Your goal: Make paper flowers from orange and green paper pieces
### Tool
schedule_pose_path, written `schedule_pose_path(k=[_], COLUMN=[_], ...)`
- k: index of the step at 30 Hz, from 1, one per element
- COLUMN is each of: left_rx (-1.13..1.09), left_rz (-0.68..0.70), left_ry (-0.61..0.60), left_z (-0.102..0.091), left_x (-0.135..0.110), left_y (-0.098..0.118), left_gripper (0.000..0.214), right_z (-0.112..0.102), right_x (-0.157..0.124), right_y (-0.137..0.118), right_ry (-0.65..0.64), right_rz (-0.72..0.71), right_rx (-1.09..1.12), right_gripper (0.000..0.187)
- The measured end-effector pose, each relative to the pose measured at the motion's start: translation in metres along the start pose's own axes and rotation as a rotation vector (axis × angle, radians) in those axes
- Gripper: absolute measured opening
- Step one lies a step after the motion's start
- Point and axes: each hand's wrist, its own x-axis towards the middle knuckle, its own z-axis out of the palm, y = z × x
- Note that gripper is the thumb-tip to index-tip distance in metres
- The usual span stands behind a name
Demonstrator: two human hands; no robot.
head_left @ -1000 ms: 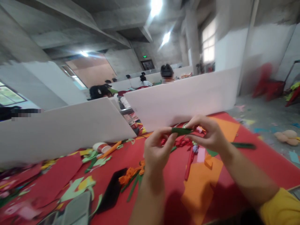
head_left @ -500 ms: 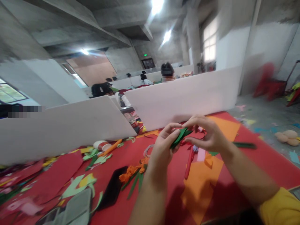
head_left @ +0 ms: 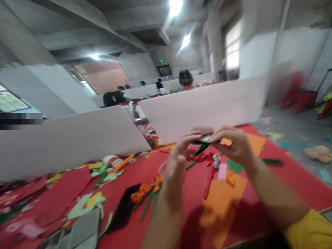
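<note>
A folded dark green paper piece (head_left: 201, 148), shaped like narrow leaves, is held above the red table. My right hand (head_left: 232, 143) pinches its right end between thumb and fingertips. At its left end, my left hand (head_left: 178, 155) has its fingers apart and curved around the piece; whether they touch it is unclear. Beneath the hands lie a red stick (head_left: 208, 183) with small pale flowers at its top, a twisted red strand (head_left: 203, 158) and a green paper scrap (head_left: 234, 166). Orange paper flowers (head_left: 145, 191) with green stems rest left of my left forearm.
White partition boards (head_left: 202, 107) stand along the table's far side. Orange paper (head_left: 220, 207) covers part of the red tabletop (head_left: 290, 180). On the left are a black flat object (head_left: 123, 209), a grey case (head_left: 84, 228), a paper cup (head_left: 112, 161) and coloured scraps. People sit beyond the boards.
My left hand has loosened from the green paper, its fingers spreading apart. My right hand has closed on the piece, which now shows as separate narrow strips.
</note>
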Motion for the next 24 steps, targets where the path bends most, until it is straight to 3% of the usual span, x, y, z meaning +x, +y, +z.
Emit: schedule_pose_path(k=[3, 8, 10, 16, 19, 24], left_rx=[0.257, 0.340, 0.317, 0.150, 0.054, -0.069], left_rz=[0.218, 0.257, 0.243, 0.115, -0.032, -0.243], left_ry=[0.031, 0.108, 0.105, 0.127, 0.144, 0.170], left_z=[0.002, 0.008, 0.008, 0.009, 0.011, 0.011], left_x=[-0.003, -0.005, -0.005, 0.000, 0.003, 0.006], left_y=[-0.002, -0.006, -0.006, -0.001, 0.000, -0.004], left_gripper=[0.071, 0.020, 0.012, 0.013, 0.024, 0.039], right_z=[0.000, 0.003, 0.005, 0.012, 0.013, 0.015], right_x=[0.001, 0.000, -0.001, -0.005, -0.006, -0.006], right_y=[-0.003, -0.006, -0.007, -0.003, -0.002, 0.000], right_ry=[0.018, -0.061, -0.069, -0.070, -0.050, -0.031], right_rz=[0.045, 0.078, 0.094, 0.235, 0.307, 0.538], right_rx=[0.049, 0.129, 0.152, 0.268, 0.321, 0.544], right_gripper=[0.006, 0.005, 0.008, 0.008, 0.007, 0.022])
